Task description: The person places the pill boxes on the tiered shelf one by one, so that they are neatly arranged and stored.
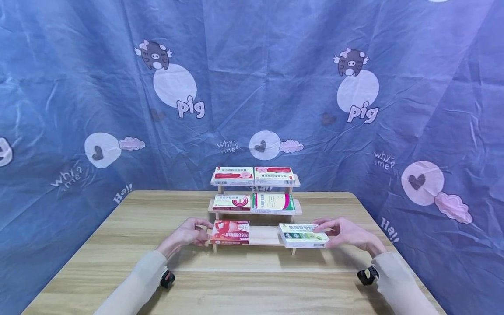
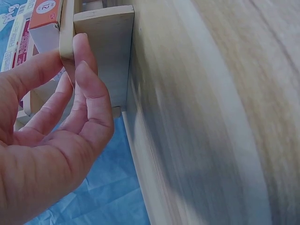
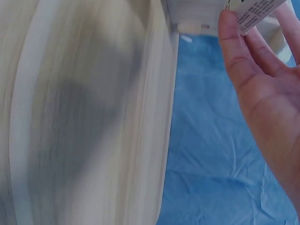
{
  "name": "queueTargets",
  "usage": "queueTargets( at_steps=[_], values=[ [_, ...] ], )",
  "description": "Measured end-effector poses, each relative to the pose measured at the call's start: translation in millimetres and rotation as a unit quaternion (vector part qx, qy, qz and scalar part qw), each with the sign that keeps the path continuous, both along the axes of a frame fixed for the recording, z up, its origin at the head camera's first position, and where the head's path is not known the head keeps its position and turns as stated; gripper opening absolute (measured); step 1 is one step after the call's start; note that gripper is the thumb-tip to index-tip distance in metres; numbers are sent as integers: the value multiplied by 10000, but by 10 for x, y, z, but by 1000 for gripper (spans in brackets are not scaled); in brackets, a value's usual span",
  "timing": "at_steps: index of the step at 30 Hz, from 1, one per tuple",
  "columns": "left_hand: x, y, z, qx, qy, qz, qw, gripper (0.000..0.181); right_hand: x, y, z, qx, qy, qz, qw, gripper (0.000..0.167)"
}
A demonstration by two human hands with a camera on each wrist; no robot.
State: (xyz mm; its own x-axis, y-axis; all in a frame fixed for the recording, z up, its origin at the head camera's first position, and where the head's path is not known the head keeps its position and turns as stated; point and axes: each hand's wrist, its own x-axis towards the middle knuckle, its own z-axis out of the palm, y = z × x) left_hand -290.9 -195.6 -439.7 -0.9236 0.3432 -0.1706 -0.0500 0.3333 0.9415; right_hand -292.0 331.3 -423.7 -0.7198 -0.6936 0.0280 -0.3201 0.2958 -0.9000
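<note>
A three-step wooden display stand (image 1: 264, 235) holds medicine boxes. On its lowest step, a red medicine box (image 1: 231, 230) lies flat at the left end. My left hand (image 1: 190, 233) grips the left end of that step beside the red box; the left wrist view has thumb and fingers about the board end (image 2: 66, 44). At the step's right end, my right hand (image 1: 346, 234) holds a white-and-green medicine box (image 1: 300, 236), which sits slightly askew and juts past the board. In the right wrist view, fingertips meet a printed end of this box (image 3: 258, 13).
Two red-and-white boxes (image 1: 273, 174) lie side by side on the top step. The middle step bears a white-and-maroon box (image 1: 228, 202) and a white-and-green box with a pink patch (image 1: 271, 202). Behind the wooden table (image 1: 252, 288) hangs a blue printed curtain (image 1: 252, 87).
</note>
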Motion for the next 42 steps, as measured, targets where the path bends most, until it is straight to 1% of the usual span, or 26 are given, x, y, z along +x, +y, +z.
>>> queueTargets(
  at_steps=[4,11,13,20,25,30,34,40,42],
  values=[
    [4,7,11,-7,18,-6,10000,45,13,-128,-3,-69,1,-14,10000,50],
    [13,14,12,41,19,6,10000,45,31,-320,-16,-24,265,-165,9995,49],
    [13,14,7,19,21,15,10000,45,33,-355,-21,-18,252,-212,9995,49],
    [11,18,6,-26,52,36,10000,44,38,-435,-26,-212,-39,-323,9992,51],
    [12,15,7,-26,28,59,10000,44,51,-479,-31,-265,-32,-472,9985,53],
    [2,2,-13,-49,14,88,9999,44,75,-562,-28,-259,142,-543,9981,53],
    [10,3,-3,2,9,57,10000,44,98,-636,-40,-271,226,-639,9973,53],
    [14,5,10,100,-24,6,9999,44,144,-729,-36,-502,-21,-762,9958,53],
    [14,5,15,107,-17,3,9999,44,151,-753,-32,-552,-4,-825,9951,52]
  ],
)
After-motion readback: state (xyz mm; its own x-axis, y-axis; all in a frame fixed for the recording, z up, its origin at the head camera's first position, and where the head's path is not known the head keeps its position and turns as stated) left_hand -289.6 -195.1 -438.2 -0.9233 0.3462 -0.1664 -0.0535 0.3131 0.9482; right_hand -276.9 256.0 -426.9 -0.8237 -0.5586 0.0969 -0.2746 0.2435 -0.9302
